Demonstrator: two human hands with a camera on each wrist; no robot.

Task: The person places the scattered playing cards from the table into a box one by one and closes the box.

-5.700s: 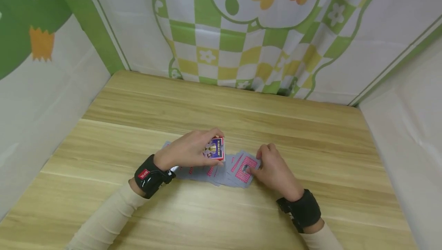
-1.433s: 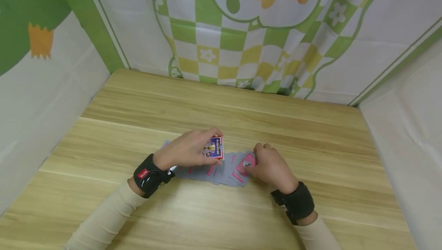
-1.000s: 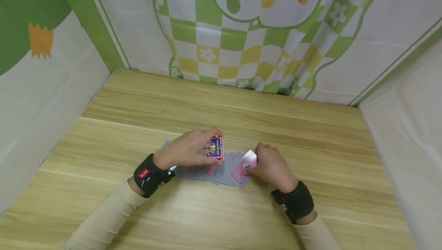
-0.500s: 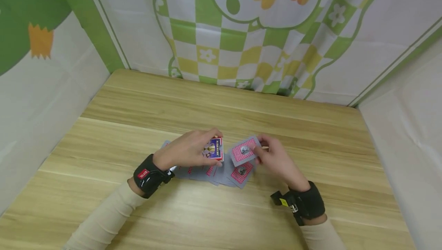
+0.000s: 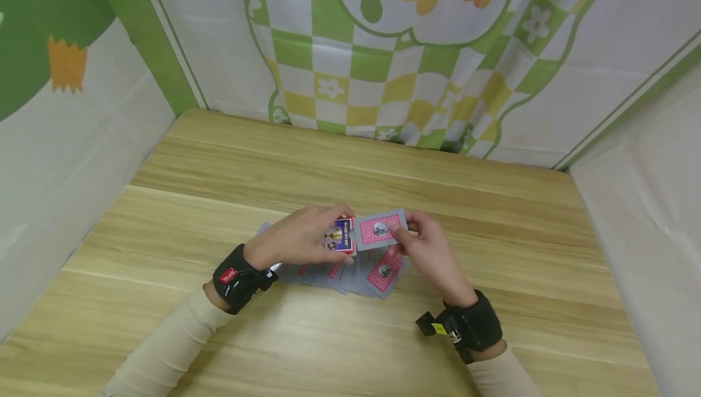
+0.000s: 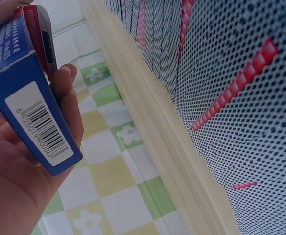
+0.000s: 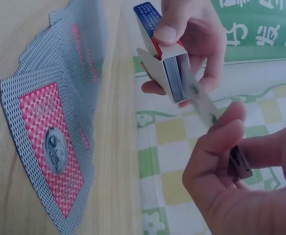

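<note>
My left hand (image 5: 298,235) grips a blue and red playing-card box (image 5: 338,235), its open end facing right. In the right wrist view, white flaps (image 7: 154,67) stick out at the opening and cards (image 7: 172,78) show inside. My right hand (image 5: 440,257) pinches a red-backed playing card (image 5: 373,229) between thumb and fingers. That card's far end is right at the box's opening. Below both hands, a spread of face-down cards (image 5: 385,272) lies overlapping on the table, partly hidden by the left hand. The left wrist view shows the box's barcode end (image 6: 40,127).
The wooden table (image 5: 306,342) extends all around the cards. A green, white and yellow patterned curtain (image 5: 367,62) hangs along its back edge, with pale sheets at both sides. Each wrist wears a black strap (image 5: 241,278).
My right hand has lifted a card off the right end of the spread and moved it up and left to the box, uncovering another card beneath. My left hand and the box stay in place.
</note>
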